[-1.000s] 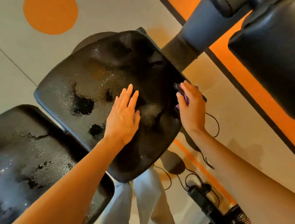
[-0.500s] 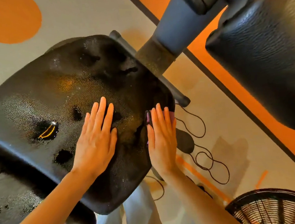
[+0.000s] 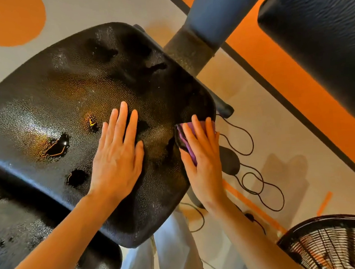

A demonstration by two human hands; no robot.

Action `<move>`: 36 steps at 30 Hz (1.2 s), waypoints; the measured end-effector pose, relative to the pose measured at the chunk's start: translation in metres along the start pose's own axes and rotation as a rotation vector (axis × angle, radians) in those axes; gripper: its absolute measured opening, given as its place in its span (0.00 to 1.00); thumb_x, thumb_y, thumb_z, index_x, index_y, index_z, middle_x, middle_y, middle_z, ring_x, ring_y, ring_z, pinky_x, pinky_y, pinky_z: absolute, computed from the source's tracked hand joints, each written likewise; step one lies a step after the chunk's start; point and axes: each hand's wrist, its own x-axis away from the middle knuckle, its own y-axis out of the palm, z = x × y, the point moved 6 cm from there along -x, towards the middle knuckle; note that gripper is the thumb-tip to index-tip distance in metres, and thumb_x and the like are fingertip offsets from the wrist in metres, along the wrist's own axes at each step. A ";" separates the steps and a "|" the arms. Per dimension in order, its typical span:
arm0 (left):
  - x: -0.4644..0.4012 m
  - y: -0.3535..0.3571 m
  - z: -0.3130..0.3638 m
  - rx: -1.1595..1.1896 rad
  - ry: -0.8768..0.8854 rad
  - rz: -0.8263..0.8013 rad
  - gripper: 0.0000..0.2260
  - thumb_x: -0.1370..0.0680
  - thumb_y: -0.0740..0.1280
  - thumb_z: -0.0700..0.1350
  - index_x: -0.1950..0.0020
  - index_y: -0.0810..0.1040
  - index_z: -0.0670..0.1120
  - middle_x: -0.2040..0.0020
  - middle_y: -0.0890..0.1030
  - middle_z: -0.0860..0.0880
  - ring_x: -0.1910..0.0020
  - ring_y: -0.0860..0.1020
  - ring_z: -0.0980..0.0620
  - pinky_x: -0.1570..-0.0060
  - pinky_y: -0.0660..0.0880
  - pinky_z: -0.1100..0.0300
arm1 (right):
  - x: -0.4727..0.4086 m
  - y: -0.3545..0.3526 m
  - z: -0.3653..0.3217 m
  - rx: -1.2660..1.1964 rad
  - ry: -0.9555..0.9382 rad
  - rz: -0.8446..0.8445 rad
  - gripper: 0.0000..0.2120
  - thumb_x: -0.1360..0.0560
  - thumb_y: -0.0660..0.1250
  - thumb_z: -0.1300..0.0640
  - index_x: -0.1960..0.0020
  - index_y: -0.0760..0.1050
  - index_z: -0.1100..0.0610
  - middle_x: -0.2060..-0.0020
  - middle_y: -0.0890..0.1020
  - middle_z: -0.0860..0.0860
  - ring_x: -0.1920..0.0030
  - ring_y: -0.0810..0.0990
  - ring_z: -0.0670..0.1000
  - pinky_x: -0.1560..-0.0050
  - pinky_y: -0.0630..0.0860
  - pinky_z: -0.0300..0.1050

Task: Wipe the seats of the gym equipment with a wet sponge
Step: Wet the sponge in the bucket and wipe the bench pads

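Note:
A black padded seat [image 3: 67, 96] fills the middle of the view, its textured surface wet and glistening with dark worn patches. My left hand [image 3: 116, 156] lies flat on the seat with straight fingers. Along the seat's right edge, my right hand [image 3: 202, 151] presses a purple sponge [image 3: 186, 138] with fingers nearly straight; most of the sponge is hidden under the palm. A second wet black pad [image 3: 21, 235] sits at the lower left.
A grey frame post [image 3: 212, 19] rises behind the seat. Another black pad [image 3: 322, 38] hangs at the upper right. Black cords [image 3: 249, 171] loop on the floor at the right, and a fan grille [image 3: 338, 247] stands at the lower right.
My right hand with the sponge slid from the seat's far right corner down along the right edge. The left hand stayed flat on the seat. The camera moved closer.

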 end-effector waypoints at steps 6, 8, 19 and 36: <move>0.000 0.000 -0.002 -0.013 0.011 0.003 0.27 0.18 0.49 0.50 0.20 0.48 0.44 0.19 0.44 0.46 0.20 0.42 0.48 0.23 0.45 0.49 | -0.083 -0.001 0.022 -0.025 0.160 0.063 0.20 0.19 0.58 0.53 0.28 0.68 0.56 0.26 0.66 0.55 0.24 0.56 0.56 0.25 0.57 0.58; 0.000 0.001 -0.001 -0.018 0.017 0.006 0.27 0.18 0.49 0.50 0.20 0.49 0.44 0.19 0.44 0.45 0.20 0.43 0.47 0.23 0.44 0.50 | -0.126 -0.008 0.036 -0.055 0.232 0.132 0.22 0.20 0.55 0.48 0.32 0.71 0.59 0.32 0.74 0.57 0.30 0.69 0.59 0.31 0.68 0.60; 0.001 0.002 -0.001 -0.028 0.009 0.012 0.27 0.17 0.49 0.50 0.20 0.48 0.43 0.19 0.44 0.45 0.20 0.43 0.47 0.22 0.46 0.49 | -0.089 0.006 0.006 0.092 0.077 0.065 0.21 0.18 0.56 0.58 0.27 0.64 0.59 0.26 0.64 0.56 0.23 0.56 0.56 0.24 0.51 0.58; 0.001 0.003 -0.002 -0.013 0.022 0.026 0.27 0.17 0.49 0.50 0.20 0.48 0.43 0.19 0.45 0.44 0.20 0.43 0.46 0.22 0.48 0.48 | -0.050 0.025 -0.036 0.053 0.057 0.045 0.23 0.20 0.58 0.62 0.25 0.61 0.59 0.24 0.61 0.55 0.22 0.53 0.55 0.24 0.51 0.59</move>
